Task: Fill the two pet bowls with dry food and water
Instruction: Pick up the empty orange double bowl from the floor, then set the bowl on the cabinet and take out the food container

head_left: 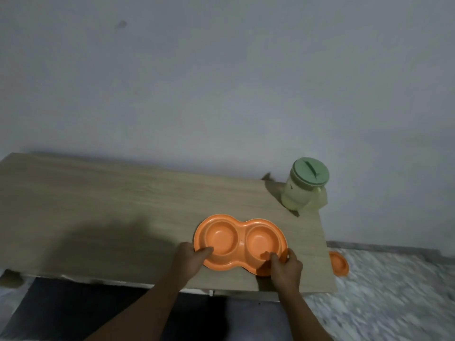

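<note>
Your left hand (190, 257) and right hand (285, 265) each grip the empty double pet bowl's (240, 242) near rim, steadying it on the tabletop (98, 205), likely for filling.

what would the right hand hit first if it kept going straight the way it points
The right hand grips the near rim of the orange double bowl, so it meets the right well first; beyond lies table. The green-lidded jug seems right of that line, depth unclear.

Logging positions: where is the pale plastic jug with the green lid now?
Head view: the pale green-lidded jug stands on the wooden table's far right corner, beyond the orange double pet bowl.
</note>
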Available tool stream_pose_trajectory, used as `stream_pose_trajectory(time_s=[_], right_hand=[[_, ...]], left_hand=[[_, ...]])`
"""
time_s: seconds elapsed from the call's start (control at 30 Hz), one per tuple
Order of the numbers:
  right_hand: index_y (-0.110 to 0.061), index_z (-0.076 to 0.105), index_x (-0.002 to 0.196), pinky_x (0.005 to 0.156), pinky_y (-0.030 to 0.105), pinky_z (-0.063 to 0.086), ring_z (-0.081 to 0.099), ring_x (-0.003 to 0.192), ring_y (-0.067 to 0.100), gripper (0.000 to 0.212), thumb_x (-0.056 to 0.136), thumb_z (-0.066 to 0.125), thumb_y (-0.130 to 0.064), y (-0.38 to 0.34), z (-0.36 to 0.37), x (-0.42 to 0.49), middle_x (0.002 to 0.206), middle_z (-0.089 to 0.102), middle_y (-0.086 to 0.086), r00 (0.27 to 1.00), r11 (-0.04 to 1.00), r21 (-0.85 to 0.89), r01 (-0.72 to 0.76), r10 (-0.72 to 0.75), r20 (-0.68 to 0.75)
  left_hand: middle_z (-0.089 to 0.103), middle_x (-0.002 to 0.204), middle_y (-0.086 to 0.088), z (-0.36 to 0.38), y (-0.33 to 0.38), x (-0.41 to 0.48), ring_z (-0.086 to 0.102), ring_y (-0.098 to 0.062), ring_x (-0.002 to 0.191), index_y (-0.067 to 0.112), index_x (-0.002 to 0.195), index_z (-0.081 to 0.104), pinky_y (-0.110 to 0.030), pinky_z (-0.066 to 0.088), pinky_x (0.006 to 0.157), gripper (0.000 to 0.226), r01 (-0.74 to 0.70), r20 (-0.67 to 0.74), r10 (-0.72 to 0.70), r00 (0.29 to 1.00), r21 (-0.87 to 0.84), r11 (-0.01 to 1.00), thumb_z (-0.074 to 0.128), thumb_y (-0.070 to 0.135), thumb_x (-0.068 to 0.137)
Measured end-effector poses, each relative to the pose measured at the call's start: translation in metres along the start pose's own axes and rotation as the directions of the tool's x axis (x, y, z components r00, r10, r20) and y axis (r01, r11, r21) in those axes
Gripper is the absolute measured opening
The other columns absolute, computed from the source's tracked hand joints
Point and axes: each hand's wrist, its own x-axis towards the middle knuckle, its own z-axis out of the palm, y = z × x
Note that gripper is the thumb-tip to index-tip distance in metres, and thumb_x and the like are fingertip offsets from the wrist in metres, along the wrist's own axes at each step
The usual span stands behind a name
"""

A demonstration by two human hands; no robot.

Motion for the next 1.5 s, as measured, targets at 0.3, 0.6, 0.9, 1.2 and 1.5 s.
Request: stream_pose_trajectory(time_s=[0.3,0.6,0.9,1.2,1.5], right_hand=[[-0.004,0.060,0.125,0.101,0.053,0.044,0.054,0.118,0.044,0.067,0.082,0.065,-0.056,0.000,0.004,-0.026,0.121,0.062,0.025,0.972,0.993,0.029,-0.114,0.117,-0.204],[-0.003,0.049,0.134,0.089,0.045,0.053,0.059,0.112,0.035,0.075,0.086,0.068,-0.057,0.010,0.051,-0.071,0.140,0.054,0.018,0.764,0.527,0.683,-0.506,0.641,0.071],[-0.005,0.036,0.147,0.103,0.046,0.046,0.054,0.125,0.037,0.078,0.097,0.038,-0.065,0.004,0.086,-0.073,0.144,0.050,0.017,0.700,0.279,0.789,-0.547,0.670,0.248],[-0.009,0.041,0.146,0.109,0.050,0.043,0.056,0.118,0.036,0.068,0.100,0.035,-0.059,0.015,0.069,-0.084,0.128,0.058,0.019,0.784,0.234,0.813,-0.533,0.499,0.370],[-0.010,0.045,0.145,0.105,0.047,0.043,0.061,0.108,0.029,0.062,0.103,0.030,-0.054,0.018,0.063,-0.084,0.122,0.063,0.015,0.804,0.253,0.810,-0.529,0.455,0.383]], left_hand=[[0.066,0.093,0.002,-0.009,-0.011,0.007,0.064,-0.019,0.088,0.021,0.080,0.061,-0.042,0.056,0.087,0.055,-0.049,-0.020,0.056,0.998,0.258,0.965,0.068,0.074,0.068],[-0.020,0.165,0.008,-0.020,-0.066,0.014,-0.030,-0.027,0.148,0.028,0.158,-0.009,-0.061,0.001,0.120,0.145,-0.181,0.109,0.145,0.983,0.626,0.758,0.043,0.102,0.045],[-0.051,0.149,0.009,-0.026,-0.049,0.020,-0.052,-0.032,0.132,0.033,0.148,-0.035,-0.070,-0.019,0.110,0.147,-0.152,0.224,-0.007,0.975,0.684,0.714,0.043,0.103,0.045],[-0.056,0.143,0.009,-0.033,-0.040,0.017,-0.054,-0.032,0.130,0.033,0.145,-0.039,-0.068,-0.024,0.106,0.148,-0.149,0.284,-0.081,0.956,0.702,0.697,0.052,0.098,0.049],[-0.055,0.143,0.009,-0.035,-0.036,0.013,-0.053,-0.032,0.131,0.033,0.147,-0.037,-0.067,-0.026,0.104,0.147,-0.156,0.297,-0.082,0.951,0.693,0.704,0.055,0.095,0.051]])
